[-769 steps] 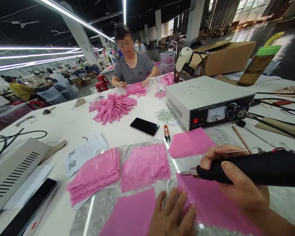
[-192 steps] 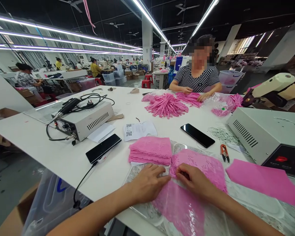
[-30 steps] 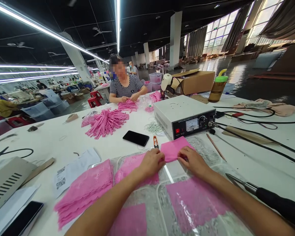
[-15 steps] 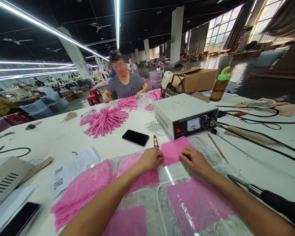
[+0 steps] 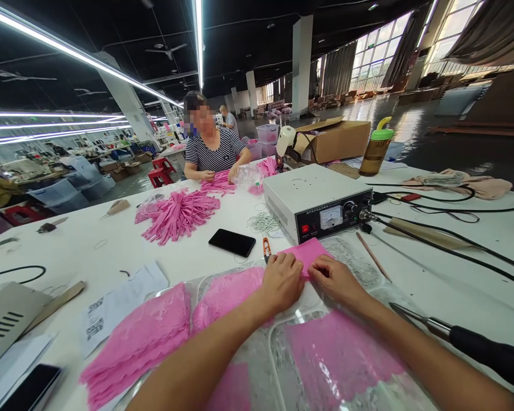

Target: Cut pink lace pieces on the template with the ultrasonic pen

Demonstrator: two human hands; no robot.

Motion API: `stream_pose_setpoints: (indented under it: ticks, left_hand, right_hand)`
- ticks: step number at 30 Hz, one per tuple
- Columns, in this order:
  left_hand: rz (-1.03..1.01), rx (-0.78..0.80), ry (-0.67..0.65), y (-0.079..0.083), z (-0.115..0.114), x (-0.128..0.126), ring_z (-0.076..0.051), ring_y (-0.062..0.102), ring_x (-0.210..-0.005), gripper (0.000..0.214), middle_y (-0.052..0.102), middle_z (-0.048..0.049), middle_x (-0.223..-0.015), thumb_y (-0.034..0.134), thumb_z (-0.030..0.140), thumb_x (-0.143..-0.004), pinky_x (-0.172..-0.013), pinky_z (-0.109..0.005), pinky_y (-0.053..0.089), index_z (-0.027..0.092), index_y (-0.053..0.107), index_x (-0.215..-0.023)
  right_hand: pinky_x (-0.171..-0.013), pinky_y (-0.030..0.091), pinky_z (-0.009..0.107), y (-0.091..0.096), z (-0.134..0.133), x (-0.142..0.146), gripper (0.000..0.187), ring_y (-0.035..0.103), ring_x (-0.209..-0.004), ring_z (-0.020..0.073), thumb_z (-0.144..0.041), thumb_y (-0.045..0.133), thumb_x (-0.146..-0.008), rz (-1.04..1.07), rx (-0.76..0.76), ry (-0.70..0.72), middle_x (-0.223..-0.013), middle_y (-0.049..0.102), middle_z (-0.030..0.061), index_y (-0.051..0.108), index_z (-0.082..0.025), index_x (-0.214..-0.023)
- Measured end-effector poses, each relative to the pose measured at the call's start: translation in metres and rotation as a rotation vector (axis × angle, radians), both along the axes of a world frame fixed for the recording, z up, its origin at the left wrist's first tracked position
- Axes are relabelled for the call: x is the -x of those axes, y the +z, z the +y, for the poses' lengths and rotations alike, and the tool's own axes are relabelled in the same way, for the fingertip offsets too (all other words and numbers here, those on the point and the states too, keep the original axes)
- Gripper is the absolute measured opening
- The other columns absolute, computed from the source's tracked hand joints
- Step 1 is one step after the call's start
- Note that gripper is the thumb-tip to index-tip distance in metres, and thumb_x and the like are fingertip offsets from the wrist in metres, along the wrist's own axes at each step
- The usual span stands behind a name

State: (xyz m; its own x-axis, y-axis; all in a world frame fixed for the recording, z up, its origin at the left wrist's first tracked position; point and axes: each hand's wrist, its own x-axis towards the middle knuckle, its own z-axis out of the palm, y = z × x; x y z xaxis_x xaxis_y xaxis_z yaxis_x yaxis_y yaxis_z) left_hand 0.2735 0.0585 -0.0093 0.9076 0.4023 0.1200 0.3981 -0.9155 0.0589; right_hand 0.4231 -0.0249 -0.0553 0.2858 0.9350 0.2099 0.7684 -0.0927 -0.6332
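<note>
A small pink fabric piece (image 5: 307, 249) lies on the clear plastic template in front of the white control box. My left hand (image 5: 284, 282) is over its near left part, fingers curled down and closed at the fabric's edge. Pinched together at the near right edge is my right hand (image 5: 336, 279), its fingertips partly hidden. Under my forearms, the clear plastic template (image 5: 300, 314) covers more pink fabric (image 5: 338, 354). On the left lie a stack of pink lace-edged pieces (image 5: 145, 337) and another pink lace pile (image 5: 227, 291), partly behind my left arm.
Orange thread snips (image 5: 266, 249) and a black phone (image 5: 232, 242) lie beyond my left hand. The control box (image 5: 317, 197) stands ahead. A pointed, black-handled tool (image 5: 462, 339) lies right. Across the table, a person (image 5: 214, 148) handles pink straps (image 5: 180, 214).
My left hand has slid right along the fabric's near edge, closer to my right hand, and now covers more of it. The co-worker's hands have come down onto the pink straps.
</note>
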Motion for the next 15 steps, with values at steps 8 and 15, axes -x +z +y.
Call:
stream_pose_setpoints:
  ticks: [8,15]
  left_hand:
    - [0.069,0.003,0.032,0.000,0.009,0.002,-0.020,0.062,-0.101,0.028,0.060,-0.0083,-0.117,0.057,0.033,-0.095,-0.086,-0.041,0.053,0.015,0.058,-0.117]
    - [0.082,0.060,0.014,0.003,0.018,-0.004,-0.020,0.062,-0.100,0.030,0.060,-0.0085,-0.118,0.057,0.033,-0.095,-0.086,-0.041,0.053,0.015,0.057,-0.119]
  right_hand:
    - [-0.075,0.055,0.035,-0.002,0.002,-0.001,0.022,0.063,-0.084,0.0169,-0.034,0.057,-0.096,0.030,-0.027,0.005,-0.102,0.063,0.0053,0.061,-0.016,-0.107]
    - [-0.076,0.055,0.036,0.003,-0.002,0.006,0.021,0.062,-0.086,0.0175,-0.034,0.059,-0.095,-0.008,-0.134,0.014,-0.104,0.062,0.0055,0.061,-0.016,-0.105]
